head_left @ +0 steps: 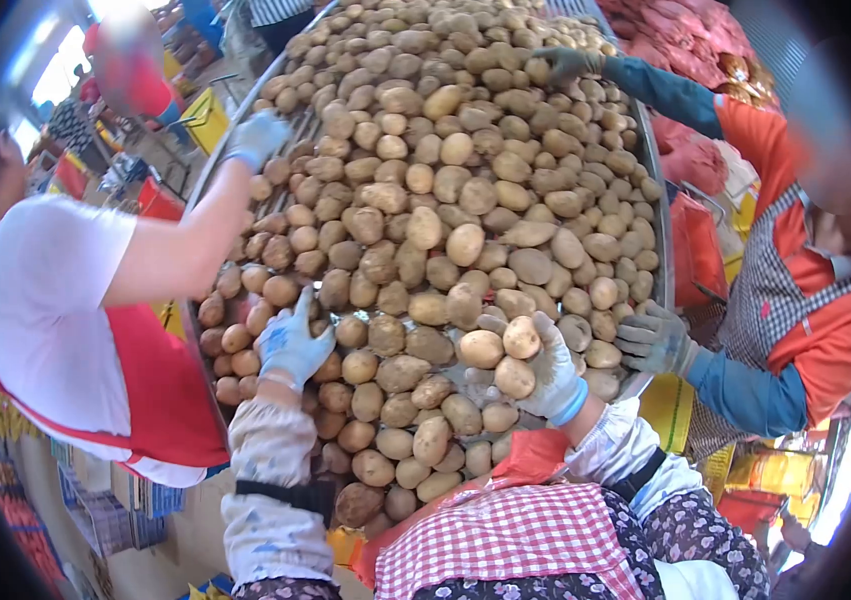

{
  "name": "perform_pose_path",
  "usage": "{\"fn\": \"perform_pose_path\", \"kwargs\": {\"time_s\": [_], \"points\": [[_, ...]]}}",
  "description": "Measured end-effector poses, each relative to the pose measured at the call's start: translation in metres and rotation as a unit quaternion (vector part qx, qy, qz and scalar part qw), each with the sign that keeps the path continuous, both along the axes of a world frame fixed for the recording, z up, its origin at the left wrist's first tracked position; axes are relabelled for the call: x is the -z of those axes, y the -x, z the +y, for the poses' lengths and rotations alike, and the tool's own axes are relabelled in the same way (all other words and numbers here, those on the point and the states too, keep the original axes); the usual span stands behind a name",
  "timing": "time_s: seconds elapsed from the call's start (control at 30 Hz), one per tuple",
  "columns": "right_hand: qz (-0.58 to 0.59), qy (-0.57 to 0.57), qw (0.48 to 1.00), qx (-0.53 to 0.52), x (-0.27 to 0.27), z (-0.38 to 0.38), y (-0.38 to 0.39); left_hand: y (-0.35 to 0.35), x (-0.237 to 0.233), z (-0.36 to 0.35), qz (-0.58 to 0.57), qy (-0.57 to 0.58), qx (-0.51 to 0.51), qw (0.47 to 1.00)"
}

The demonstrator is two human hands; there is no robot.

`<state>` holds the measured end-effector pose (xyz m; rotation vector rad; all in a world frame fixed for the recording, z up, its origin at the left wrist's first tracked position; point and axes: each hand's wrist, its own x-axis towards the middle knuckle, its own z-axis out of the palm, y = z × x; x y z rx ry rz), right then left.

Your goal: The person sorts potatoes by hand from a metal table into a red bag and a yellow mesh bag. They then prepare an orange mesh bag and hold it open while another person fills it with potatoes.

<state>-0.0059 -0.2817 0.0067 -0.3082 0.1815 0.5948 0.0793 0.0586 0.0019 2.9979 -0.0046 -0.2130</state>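
A long metal sorting table (657, 200) is heaped with several brown potatoes (445, 150). My left hand (292, 345), in a blue-and-white glove, rests flat with fingers spread on the potatoes at the pile's near left. In a grey-white glove, my right hand (545, 370) grips three potatoes (505, 355) just above the near end of the pile. My sleeves are patterned, and a red-checked apron (505, 540) lies below them.
A person in a white shirt and red apron (75, 330) stands at the left, one gloved hand (257, 135) on the table's rim. On the right a person in orange (795, 300) has one gloved hand (653, 340) at the rim and another (565, 62) far up the pile. Red mesh sacks (685, 40) lie behind.
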Motion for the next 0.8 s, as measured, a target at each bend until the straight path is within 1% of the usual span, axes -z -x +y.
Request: {"fn": "perform_pose_path", "kwargs": {"time_s": [0.03,0.07,0.1,0.13,0.2,0.23,0.27,0.33,0.37,0.4,0.43,0.47,0.5,0.53,0.57,0.6,0.63,0.67,0.73,0.77,0.8], "points": [[0.026,0.002,0.999,0.028,-0.006,0.005,0.0,0.004,-0.011,-0.003,0.058,-0.032,-0.021,0.998],[0.051,0.003,0.997,0.054,-0.009,0.008,0.0,0.003,-0.015,-0.008,0.061,-0.031,-0.015,0.998],[0.056,-0.099,0.993,0.011,-0.001,0.004,-0.001,0.001,-0.018,-0.014,0.09,-0.038,-0.048,0.994],[0.058,-0.097,0.993,0.012,0.006,0.004,0.0,-0.001,-0.019,-0.018,0.118,-0.045,-0.083,0.988],[0.054,-0.113,0.992,-0.026,0.011,0.007,0.002,-0.01,-0.002,-0.013,0.097,-0.025,-0.1,0.99],[0.048,-0.061,0.997,-0.024,-0.001,0.008,0.004,-0.013,0.008,-0.009,0.06,0.016,-0.092,0.994],[0.048,-0.064,0.996,-0.029,-0.003,0.007,0.006,-0.013,0.016,-0.001,0.024,0.053,-0.086,0.995],[0.024,-0.011,0.999,-0.044,-0.007,0.002,0.009,-0.012,0.01,0.001,0.02,0.094,-0.079,0.992],[0.017,0.002,0.999,-0.041,-0.016,-0.002,0.013,-0.011,0.007,0.005,0.019,0.139,-0.069,0.988],[0.019,-0.013,0.999,-0.037,-0.011,-0.009,0.015,-0.011,0.007,0.011,0.017,0.185,-0.058,0.981],[0.008,0.005,1.0,-0.021,-0.009,-0.016,0.019,-0.015,0.02,0.02,-0.022,0.257,-0.053,0.965],[-0.004,0.024,1.0,-0.002,-0.007,-0.022,0.024,-0.016,0.035,0.024,-0.026,0.266,-0.137,0.954],[-0.021,0.103,0.994,0.022,-0.01,-0.026,0.031,-0.015,0.027,0.022,-0.005,0.243,-0.109,0.964],[-0.022,0.104,0.994,0.024,-0.01,-0.027,0.037,-0.012,0.02,0.019,0.016,0.223,-0.083,0.971],[0.006,0.096,0.994,0.047,-0.011,-0.028,0.042,-0.011,0.014,0.011,0.015,0.226,-0.081,0.971],[0.032,0.087,0.993,0.072,-0.012,-0.029,0.047,-0.014,0.008,0.001,0.031,0.139,-0.1,0.985],[0.023,0.074,0.994,0.081,-0.011,-0.029,0.05,-0.019,0.002,-0.005,0.045,0.051,-0.118,0.991],[0.018,0.075,0.993,0.086,-0.012,-0.031,0.056,-0.023,0.0,-0.007,0.04,0.053,-0.112,0.991],[-0.004,0.059,0.996,0.062,-0.014,-0.036,0.067,-0.032,0.004,-0.007,0.054,0.049,-0.127,0.989],[0.03,0.037,0.996,0.077,-0.021,-0.037,0.071,-0.036,0.016,-0.001,0.011,0.064,-0.123,0.99],[0.026,0.037,0.996,0.079,-0.024,-0.037,0.074,-0.041,0.033,0.011,0.008,0.065,-0.121,0.991]]}}
